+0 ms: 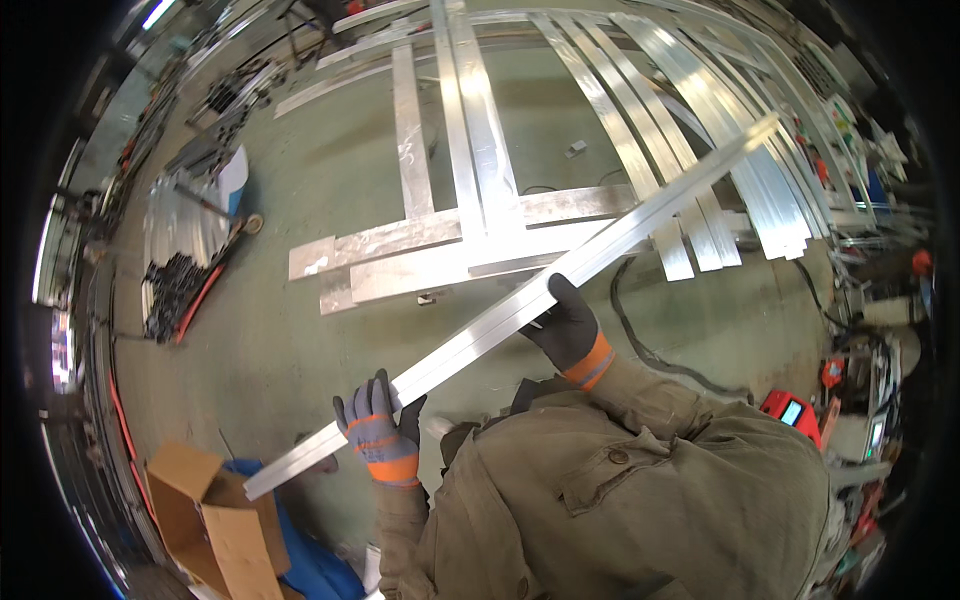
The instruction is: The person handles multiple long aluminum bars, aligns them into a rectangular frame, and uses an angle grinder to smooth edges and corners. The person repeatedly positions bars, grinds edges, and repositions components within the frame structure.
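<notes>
A long silvery aluminium profile (468, 343) with a groove along its length slants across in front of me, from low on the left to high on the right. Around its lower left part my left hand (381, 428) is closed, in a grey glove with an orange cuff. Farther up the bar, my right hand (566, 325) grips it with the thumb on top and the other fingers mostly hidden underneath. The bar's far end passes above other metal strips, and its near end hangs by a cardboard box.
The open cardboard box (222, 530) stands at lower left beside blue material (310, 560). Long aluminium strips (610, 110) lie across flat supports (400, 275) ahead. A stack of dark-ended profiles (185, 235) is at left. A black cable (640, 345) crosses the floor; a red device (790, 415) sits at right.
</notes>
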### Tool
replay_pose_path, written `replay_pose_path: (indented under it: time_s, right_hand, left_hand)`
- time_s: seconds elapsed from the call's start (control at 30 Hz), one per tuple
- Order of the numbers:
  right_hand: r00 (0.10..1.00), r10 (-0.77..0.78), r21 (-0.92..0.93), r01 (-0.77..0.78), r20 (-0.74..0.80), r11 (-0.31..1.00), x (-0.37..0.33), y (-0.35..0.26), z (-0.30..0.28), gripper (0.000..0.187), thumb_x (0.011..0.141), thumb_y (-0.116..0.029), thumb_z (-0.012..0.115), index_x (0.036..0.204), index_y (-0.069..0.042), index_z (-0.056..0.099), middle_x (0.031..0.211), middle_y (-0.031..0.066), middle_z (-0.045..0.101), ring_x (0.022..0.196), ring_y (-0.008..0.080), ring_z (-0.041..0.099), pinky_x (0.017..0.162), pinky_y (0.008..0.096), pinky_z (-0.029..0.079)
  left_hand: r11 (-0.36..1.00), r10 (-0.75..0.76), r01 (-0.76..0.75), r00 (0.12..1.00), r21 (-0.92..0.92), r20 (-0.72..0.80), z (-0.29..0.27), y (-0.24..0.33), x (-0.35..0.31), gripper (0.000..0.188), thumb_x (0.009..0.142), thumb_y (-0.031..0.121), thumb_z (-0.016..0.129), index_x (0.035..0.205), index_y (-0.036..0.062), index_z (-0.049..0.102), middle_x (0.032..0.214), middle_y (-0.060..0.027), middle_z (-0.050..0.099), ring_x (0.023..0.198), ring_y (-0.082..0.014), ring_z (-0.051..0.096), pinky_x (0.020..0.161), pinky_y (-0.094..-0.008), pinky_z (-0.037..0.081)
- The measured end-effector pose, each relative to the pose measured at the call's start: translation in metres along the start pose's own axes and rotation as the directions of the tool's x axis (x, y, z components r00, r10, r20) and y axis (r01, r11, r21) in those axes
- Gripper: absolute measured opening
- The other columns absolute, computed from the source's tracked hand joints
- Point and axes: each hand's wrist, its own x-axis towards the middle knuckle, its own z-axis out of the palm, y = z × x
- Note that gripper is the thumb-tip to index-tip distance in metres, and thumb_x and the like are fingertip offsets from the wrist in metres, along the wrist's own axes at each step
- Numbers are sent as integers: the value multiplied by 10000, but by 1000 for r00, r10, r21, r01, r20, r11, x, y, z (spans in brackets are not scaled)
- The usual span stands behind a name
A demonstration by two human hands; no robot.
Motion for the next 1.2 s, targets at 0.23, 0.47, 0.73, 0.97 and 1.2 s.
replay_pose_path:
  time_s: [0.23, 0.47, 0.73, 0.97, 1.2]
  right_hand:
    - [927, -304, -101, 289, -220, 952, 39, 81, 22, 446, 1079, -382, 671, 1412, -88, 633, 1364, 102, 699, 1318, 287, 641, 1149, 522, 516]
    - [916, -286, 261, 361, -283, 895, 74, 194, 92, 492, 1031, -470, 713, 1303, -61, 696, 1325, 150, 716, 1280, 360, 640, 1157, 551, 487]
    - [855, -375, 205, 464, -359, 862, 134, 227, 147, 454, 1022, -468, 734, 1276, -93, 705, 1304, 128, 723, 1289, 329, 649, 1144, 559, 511]
    - [853, -283, 248, 417, -438, 874, 198, 261, 184, 443, 1087, -449, 648, 1388, -125, 667, 1412, 95, 691, 1339, 304, 625, 1135, 508, 518]
    - [757, -376, 248, 566, -534, 786, 294, 403, 259, 413, 1056, -347, 720, 1386, -118, 620, 1291, 124, 668, 1257, 309, 655, 1129, 531, 539]
  left_hand:
    - [931, 327, -304, 941, -204, 89, 38, -124, 139, 677, 863, 370, 864, 1445, 91, 660, 1331, -127, 678, 1274, -363, 596, 1262, -637, 306]
    - [831, 530, -482, 838, -276, 132, 31, -242, 240, 721, 750, 340, 963, 1370, 93, 692, 1245, -90, 708, 1211, -325, 639, 1252, -605, 339]
    - [780, 600, -534, 787, -326, 146, 56, -303, 309, 674, 831, 395, 897, 1377, 60, 687, 1308, -114, 693, 1283, -355, 599, 1268, -616, 307]
    - [788, 578, -506, 804, -350, 139, 58, -363, 360, 690, 774, 381, 948, 1349, 87, 704, 1280, -104, 712, 1223, -335, 635, 1220, -627, 363]
    - [756, 624, -529, 760, -386, 181, 93, -534, 420, 675, 793, 363, 928, 1374, 103, 704, 1299, -121, 698, 1246, -381, 616, 1236, -617, 341]
